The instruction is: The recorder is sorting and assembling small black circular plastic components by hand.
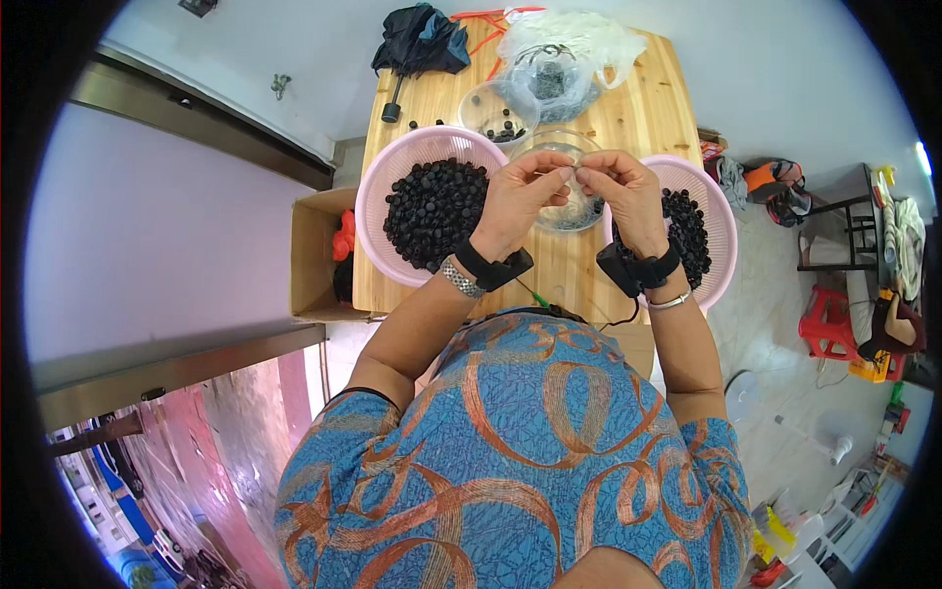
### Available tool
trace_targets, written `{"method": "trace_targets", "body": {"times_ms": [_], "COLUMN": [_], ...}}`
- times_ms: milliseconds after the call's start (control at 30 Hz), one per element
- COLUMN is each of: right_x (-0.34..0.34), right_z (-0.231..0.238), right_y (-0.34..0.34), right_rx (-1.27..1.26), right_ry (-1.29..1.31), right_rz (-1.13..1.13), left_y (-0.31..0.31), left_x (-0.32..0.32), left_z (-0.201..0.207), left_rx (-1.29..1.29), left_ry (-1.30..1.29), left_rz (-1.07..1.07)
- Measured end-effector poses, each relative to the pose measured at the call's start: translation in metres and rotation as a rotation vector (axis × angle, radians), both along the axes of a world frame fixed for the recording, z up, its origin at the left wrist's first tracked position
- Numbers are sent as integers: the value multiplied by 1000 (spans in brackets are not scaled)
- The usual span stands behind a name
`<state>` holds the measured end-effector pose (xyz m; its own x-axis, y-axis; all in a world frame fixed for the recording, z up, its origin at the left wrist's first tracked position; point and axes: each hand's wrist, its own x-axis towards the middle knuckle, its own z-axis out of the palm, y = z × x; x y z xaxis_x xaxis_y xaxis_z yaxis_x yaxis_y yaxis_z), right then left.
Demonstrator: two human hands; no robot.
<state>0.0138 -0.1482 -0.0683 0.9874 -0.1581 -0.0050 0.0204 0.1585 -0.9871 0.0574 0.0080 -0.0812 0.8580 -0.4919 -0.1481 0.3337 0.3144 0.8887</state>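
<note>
Blue patterned shirt (510,452) is filling the foreground; left grip (520,199) and right grip (633,201) are pinching closed, fingertips (562,175) meeting above a clear bowl (569,228), cannot tell what they are holding; bowl is sitting on the wooden desk (648,113) between two pink baskets (374,211) that are holding black pieces (437,211)

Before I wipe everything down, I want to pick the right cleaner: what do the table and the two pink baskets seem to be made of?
Table: apparently wood, pale and smooth, with visible grain and darker streaks; any varnish is unclear. Left pink basket and right pink basket: probably plastic, softly satiny, judging by the even colour and thin, perforated-looking walls.
</note>
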Motion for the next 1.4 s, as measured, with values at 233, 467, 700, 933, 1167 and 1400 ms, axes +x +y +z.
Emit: {"method": "trace_targets", "body": {"times_ms": [233,467,700,933,1167,1400], "right_x": [-3,-22,-41,-56,-69,-76], "right_z": [-4,14,33,54,67,66], "right_y": [-9,0,12,13,8,0], "right_rx": [-4,-38,-194,-462,-791,-560], "right_ry": [-65,-42,-203,-311,-428,-337], "right_rz": [-84,-38,-35,-63,-102,-48], "left_y": [1,10,18,17,12,6], "left_x": [0,-5,-27,-42,-56,-64], "left_z": [-3,7,35,53,61,64], "left_rx": [22,107,-102,-113,63,-47], "left_ry": [-104,-242,-42,-39,-264,-155], "left_rz": [72,118,-26,-77,-47,-107]}}
